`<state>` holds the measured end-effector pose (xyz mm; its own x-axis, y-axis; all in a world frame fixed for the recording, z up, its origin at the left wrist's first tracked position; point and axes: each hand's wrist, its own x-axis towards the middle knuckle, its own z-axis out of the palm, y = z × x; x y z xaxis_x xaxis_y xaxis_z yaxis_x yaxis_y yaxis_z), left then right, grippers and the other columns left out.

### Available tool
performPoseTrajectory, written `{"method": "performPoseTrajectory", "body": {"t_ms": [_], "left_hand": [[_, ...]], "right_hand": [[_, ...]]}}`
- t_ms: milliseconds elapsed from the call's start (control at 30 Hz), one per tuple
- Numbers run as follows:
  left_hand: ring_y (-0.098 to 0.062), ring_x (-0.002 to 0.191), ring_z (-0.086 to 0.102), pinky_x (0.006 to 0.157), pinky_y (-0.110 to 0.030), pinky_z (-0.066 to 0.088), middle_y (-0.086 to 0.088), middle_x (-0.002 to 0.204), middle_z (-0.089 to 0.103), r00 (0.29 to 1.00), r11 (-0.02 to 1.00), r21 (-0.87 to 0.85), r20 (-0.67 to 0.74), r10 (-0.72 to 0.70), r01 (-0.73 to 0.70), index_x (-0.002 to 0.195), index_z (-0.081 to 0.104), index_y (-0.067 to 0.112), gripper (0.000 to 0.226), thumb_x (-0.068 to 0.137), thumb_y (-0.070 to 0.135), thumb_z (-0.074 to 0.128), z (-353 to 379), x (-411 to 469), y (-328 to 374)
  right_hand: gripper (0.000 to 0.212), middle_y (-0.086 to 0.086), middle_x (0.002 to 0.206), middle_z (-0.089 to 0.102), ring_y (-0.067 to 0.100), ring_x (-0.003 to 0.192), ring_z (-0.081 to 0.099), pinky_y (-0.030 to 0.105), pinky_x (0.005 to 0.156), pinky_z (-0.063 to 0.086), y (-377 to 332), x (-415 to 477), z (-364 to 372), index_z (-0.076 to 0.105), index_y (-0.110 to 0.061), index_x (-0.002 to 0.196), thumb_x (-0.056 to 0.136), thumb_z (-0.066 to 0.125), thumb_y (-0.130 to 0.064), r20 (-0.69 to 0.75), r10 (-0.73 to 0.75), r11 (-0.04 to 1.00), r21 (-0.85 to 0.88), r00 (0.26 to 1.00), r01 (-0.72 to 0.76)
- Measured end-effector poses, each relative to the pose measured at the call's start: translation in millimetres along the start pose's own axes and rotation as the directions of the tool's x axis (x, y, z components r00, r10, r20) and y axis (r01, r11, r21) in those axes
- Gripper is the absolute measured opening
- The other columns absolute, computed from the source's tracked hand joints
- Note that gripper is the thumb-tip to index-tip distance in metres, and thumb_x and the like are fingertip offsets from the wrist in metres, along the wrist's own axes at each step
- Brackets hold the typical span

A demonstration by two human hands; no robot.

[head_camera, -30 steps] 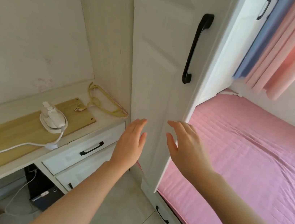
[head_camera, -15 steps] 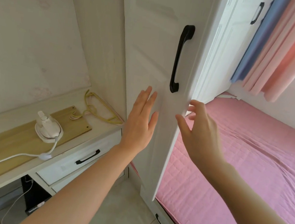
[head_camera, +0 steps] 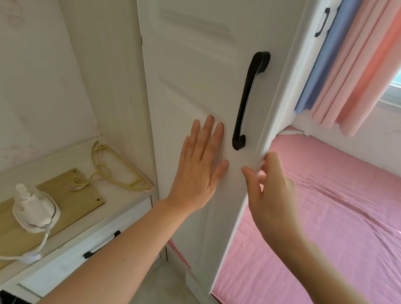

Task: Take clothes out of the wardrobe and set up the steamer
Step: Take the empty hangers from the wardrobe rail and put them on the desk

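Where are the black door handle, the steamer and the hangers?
black door handle [head_camera: 247,99], head view, middle of its bar.
steamer [head_camera: 34,209], head view, its white body.
hangers [head_camera: 130,187], head view, lower yellow bar.

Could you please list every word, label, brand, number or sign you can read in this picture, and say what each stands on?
None: no readable text appears anywhere.
The wardrobe door, the white steamer and the curtains carry no visible lettering.
The faint pink marks on the wall are too pale and blurred to read as text.

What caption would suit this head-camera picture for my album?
Left hand flat on the wardrobe door, right hand gripping its edge below the black handle.
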<state>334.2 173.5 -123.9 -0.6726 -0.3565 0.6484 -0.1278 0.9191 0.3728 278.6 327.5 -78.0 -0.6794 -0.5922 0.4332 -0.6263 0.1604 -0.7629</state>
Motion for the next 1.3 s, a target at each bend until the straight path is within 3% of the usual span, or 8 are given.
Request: {"method": "performPoseTrajectory", "body": {"t_ms": [267, 567, 633, 700, 767, 1033, 1233, 1300], "left_hand": [[-0.027, 0.147, -0.007, 0.117, -0.052, 0.009, 0.000, 0.160, -0.006, 1.000, 0.990, 0.140, 0.001, 0.002, -0.002, 0.151, -0.007, 0.027, 0.063, 0.100, 0.047, 0.024, 29, 18, -3], [-0.032, 0.147, 0.003, 0.114, -0.057, 0.015, 0.001, 0.159, -0.003, 0.997, 0.962, 0.274, -0.077, 0.026, -0.003, 0.151, -0.006, 0.026, 0.064, 0.101, 0.049, 0.025, 69, 50, -6], [-0.033, 0.147, 0.004, 0.114, -0.057, 0.016, -0.002, 0.160, 0.000, 0.995, 0.953, 0.302, -0.096, 0.028, 0.002, 0.152, -0.005, 0.025, 0.066, 0.100, 0.048, 0.029, 80, 59, -8], [-0.034, 0.147, 0.003, 0.113, -0.058, 0.015, -0.003, 0.160, -0.002, 0.994, 0.943, 0.332, -0.110, 0.029, 0.010, 0.152, -0.007, 0.025, 0.069, 0.099, 0.047, 0.033, 92, 68, -11], [-0.033, 0.147, 0.001, 0.113, -0.059, 0.014, -0.001, 0.160, -0.010, 0.992, 0.930, 0.367, -0.125, 0.021, 0.026, 0.151, -0.008, 0.026, 0.071, 0.099, 0.046, 0.035, 104, 77, -14], [-0.033, 0.147, 0.002, 0.113, -0.059, 0.014, 0.000, 0.160, -0.011, 0.988, 0.834, 0.543, -0.157, -0.017, 0.100, 0.152, -0.001, 0.025, 0.076, 0.095, 0.040, 0.047, 137, 116, -28], [-0.031, 0.146, 0.013, 0.111, -0.058, 0.019, -0.002, 0.160, 0.011, 0.986, 0.716, 0.686, -0.164, -0.026, 0.133, 0.151, 0.022, 0.022, 0.066, 0.092, 0.028, 0.052, 146, 143, -35], [-0.030, 0.146, 0.015, 0.111, -0.057, 0.019, -0.002, 0.160, 0.013, 0.988, 0.684, 0.717, -0.148, -0.044, 0.138, 0.151, 0.023, 0.022, 0.067, 0.091, 0.024, 0.052, 146, 152, -37]], "right_hand": [[0.008, 0.012, 0.087, 0.062, 0.036, 0.081, 0.064, 0.054, 0.065, 0.053, 24, 26, -13, 0.043, -0.017, 0.096, 0.097, 0.050, -0.022, -0.034, 0.034, 0.999, 0.030, 0.999, -0.033], [0.012, 0.014, 0.094, 0.064, 0.035, 0.087, 0.062, 0.056, 0.076, 0.052, 59, 73, -28, 0.047, -0.013, 0.107, 0.097, 0.048, -0.019, -0.032, 0.023, 0.997, 0.073, 0.999, -0.021], [0.013, 0.011, 0.096, 0.066, 0.030, 0.090, 0.063, 0.047, 0.077, 0.055, 70, 87, -31, 0.048, -0.013, 0.110, 0.097, 0.048, -0.018, -0.024, 0.020, 0.996, 0.084, 1.000, -0.018], [0.014, 0.002, 0.100, 0.067, 0.016, 0.091, 0.065, 0.026, 0.076, 0.056, 82, 101, -35, 0.049, -0.014, 0.111, 0.098, 0.048, -0.016, -0.003, 0.014, 0.992, 0.123, 1.000, -0.013], [0.015, -0.007, 0.104, 0.066, 0.006, 0.092, 0.064, 0.013, 0.074, 0.053, 92, 118, -38, 0.049, -0.015, 0.113, 0.098, 0.047, -0.016, 0.031, 0.007, 0.986, 0.165, 0.999, -0.012], [0.012, -0.011, 0.104, 0.066, 0.011, 0.094, 0.065, 0.032, 0.081, 0.055, 138, 194, -41, 0.048, -0.018, 0.109, 0.099, 0.045, -0.015, 0.157, -0.015, 0.970, 0.241, 0.987, -0.024], [0.013, -0.019, 0.102, 0.061, 0.007, 0.095, 0.060, 0.022, 0.078, 0.050, 167, 246, -29, 0.047, -0.026, 0.111, 0.099, 0.046, -0.021, 0.187, -0.006, 0.958, 0.282, 0.982, -0.048], [0.018, -0.016, 0.106, 0.061, 0.009, 0.099, 0.060, 0.031, 0.084, 0.052, 172, 263, -23, 0.048, -0.024, 0.116, 0.098, 0.047, -0.022, 0.201, 0.004, 0.951, 0.303, 0.980, -0.066]]}}
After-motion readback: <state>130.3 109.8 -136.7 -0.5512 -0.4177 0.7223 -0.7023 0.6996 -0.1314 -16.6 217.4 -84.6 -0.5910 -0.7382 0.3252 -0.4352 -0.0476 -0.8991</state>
